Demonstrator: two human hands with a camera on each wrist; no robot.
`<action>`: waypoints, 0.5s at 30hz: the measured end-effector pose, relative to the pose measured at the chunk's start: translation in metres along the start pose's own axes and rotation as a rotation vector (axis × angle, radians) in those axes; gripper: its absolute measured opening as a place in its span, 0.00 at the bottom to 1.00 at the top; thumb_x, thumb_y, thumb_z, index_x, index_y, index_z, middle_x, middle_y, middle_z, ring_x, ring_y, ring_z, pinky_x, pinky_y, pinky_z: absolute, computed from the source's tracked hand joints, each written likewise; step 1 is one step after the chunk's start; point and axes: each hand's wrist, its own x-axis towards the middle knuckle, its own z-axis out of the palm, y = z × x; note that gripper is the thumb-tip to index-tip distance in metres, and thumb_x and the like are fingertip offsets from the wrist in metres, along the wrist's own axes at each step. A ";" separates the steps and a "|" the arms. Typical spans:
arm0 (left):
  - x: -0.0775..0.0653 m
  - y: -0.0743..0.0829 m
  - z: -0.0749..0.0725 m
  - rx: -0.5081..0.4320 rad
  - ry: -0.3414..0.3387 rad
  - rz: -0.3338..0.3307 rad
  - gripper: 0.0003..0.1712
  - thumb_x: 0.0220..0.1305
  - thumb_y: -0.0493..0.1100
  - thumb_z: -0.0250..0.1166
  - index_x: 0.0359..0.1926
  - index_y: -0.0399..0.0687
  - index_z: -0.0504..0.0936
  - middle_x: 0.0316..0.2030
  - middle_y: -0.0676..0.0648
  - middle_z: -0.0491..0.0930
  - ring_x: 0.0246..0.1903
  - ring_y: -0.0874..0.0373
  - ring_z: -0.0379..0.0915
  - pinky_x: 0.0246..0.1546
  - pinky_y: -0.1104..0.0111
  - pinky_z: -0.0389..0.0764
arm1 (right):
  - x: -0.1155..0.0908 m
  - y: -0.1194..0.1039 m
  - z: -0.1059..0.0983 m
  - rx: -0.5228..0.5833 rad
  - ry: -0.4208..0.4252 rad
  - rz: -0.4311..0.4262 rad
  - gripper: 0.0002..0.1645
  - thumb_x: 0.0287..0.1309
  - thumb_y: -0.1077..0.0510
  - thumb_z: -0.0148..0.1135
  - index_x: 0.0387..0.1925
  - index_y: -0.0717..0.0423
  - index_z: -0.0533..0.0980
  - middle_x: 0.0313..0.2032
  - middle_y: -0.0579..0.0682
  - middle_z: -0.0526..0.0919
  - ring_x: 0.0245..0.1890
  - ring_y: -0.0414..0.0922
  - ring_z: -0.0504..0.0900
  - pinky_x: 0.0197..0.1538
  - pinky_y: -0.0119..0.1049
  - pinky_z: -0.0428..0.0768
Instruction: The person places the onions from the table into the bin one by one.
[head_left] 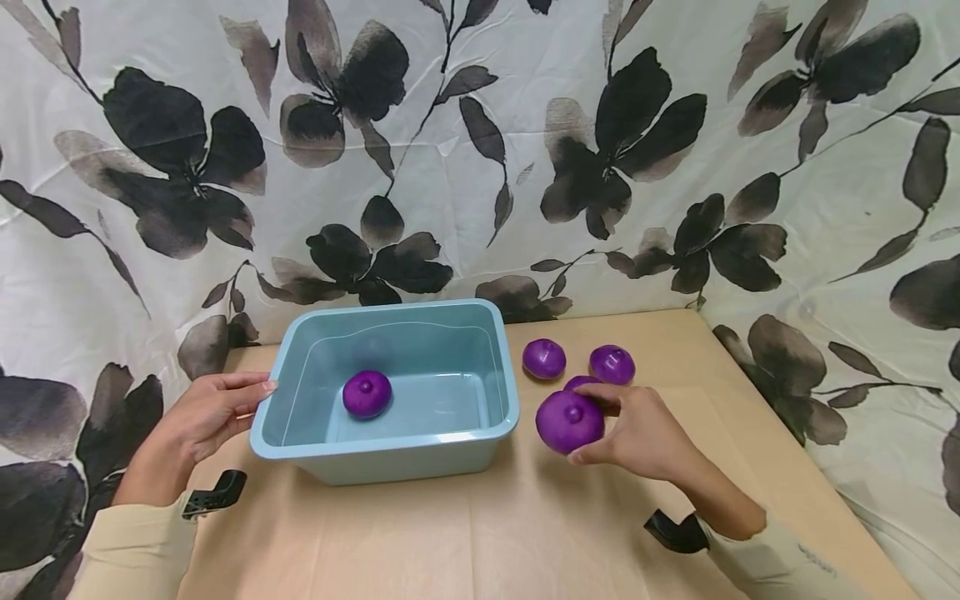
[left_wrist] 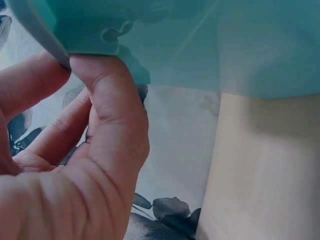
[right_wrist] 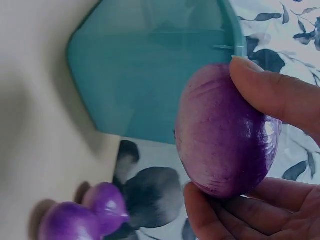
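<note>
A light blue plastic tub (head_left: 405,465) stands on the table, with one purple onion (head_left: 367,394) on its floor. My left hand (head_left: 206,417) pinches the tub's left rim between thumb and fingers; the left wrist view shows the thumb pressed against the rim (left_wrist: 37,30). To the right of the tub, my right hand (head_left: 641,433) grips a second purple onion (head_left: 570,422), raised above the table. In the right wrist view, thumb and fingers clasp that onion (right_wrist: 227,132) from opposite sides.
Behind the right hand, two onions (head_left: 544,358) (head_left: 612,364) sit on the wooden table (head_left: 420,542), and another onion (head_left: 581,382) is partly hidden by the held one. A floral cloth (head_left: 465,192) hangs along the table's back and right edges.
</note>
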 end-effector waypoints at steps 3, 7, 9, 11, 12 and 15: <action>0.000 0.001 0.000 -0.002 -0.001 0.001 0.11 0.72 0.38 0.67 0.37 0.62 0.89 0.35 0.57 0.88 0.35 0.64 0.87 0.40 0.70 0.90 | -0.001 -0.007 -0.007 -0.004 -0.010 -0.003 0.50 0.31 0.47 0.91 0.60 0.57 0.81 0.55 0.62 0.87 0.53 0.59 0.88 0.51 0.49 0.89; 0.000 0.002 -0.001 -0.004 -0.005 0.004 0.11 0.72 0.38 0.67 0.37 0.62 0.89 0.35 0.57 0.89 0.35 0.63 0.87 0.40 0.69 0.90 | -0.001 -0.016 -0.015 -0.021 -0.021 -0.022 0.52 0.30 0.45 0.91 0.61 0.57 0.81 0.56 0.62 0.87 0.54 0.59 0.87 0.51 0.50 0.88; 0.000 0.002 -0.001 -0.004 -0.006 0.006 0.10 0.72 0.38 0.67 0.38 0.62 0.89 0.35 0.57 0.89 0.35 0.63 0.87 0.40 0.69 0.90 | -0.001 -0.020 -0.019 -0.031 -0.026 -0.032 0.53 0.30 0.44 0.91 0.61 0.58 0.81 0.55 0.62 0.87 0.54 0.59 0.87 0.52 0.50 0.88; 0.001 0.002 -0.002 -0.003 -0.006 0.007 0.10 0.72 0.38 0.67 0.38 0.61 0.89 0.35 0.57 0.89 0.35 0.63 0.87 0.40 0.69 0.90 | 0.000 -0.025 -0.021 -0.040 -0.030 -0.045 0.53 0.29 0.44 0.91 0.61 0.57 0.81 0.55 0.61 0.88 0.53 0.58 0.88 0.50 0.49 0.88; 0.001 0.002 -0.002 -0.006 -0.008 0.006 0.10 0.72 0.38 0.67 0.38 0.61 0.89 0.35 0.57 0.88 0.35 0.63 0.87 0.40 0.69 0.90 | 0.001 -0.027 -0.022 -0.043 -0.031 -0.052 0.53 0.29 0.44 0.91 0.61 0.57 0.81 0.54 0.60 0.88 0.52 0.57 0.88 0.50 0.48 0.87; 0.002 0.001 -0.001 -0.009 -0.002 0.007 0.10 0.72 0.38 0.67 0.38 0.62 0.88 0.35 0.57 0.88 0.35 0.63 0.87 0.40 0.69 0.90 | 0.004 -0.034 -0.025 -0.051 -0.037 -0.074 0.52 0.29 0.43 0.91 0.60 0.56 0.81 0.53 0.58 0.88 0.51 0.55 0.87 0.48 0.47 0.88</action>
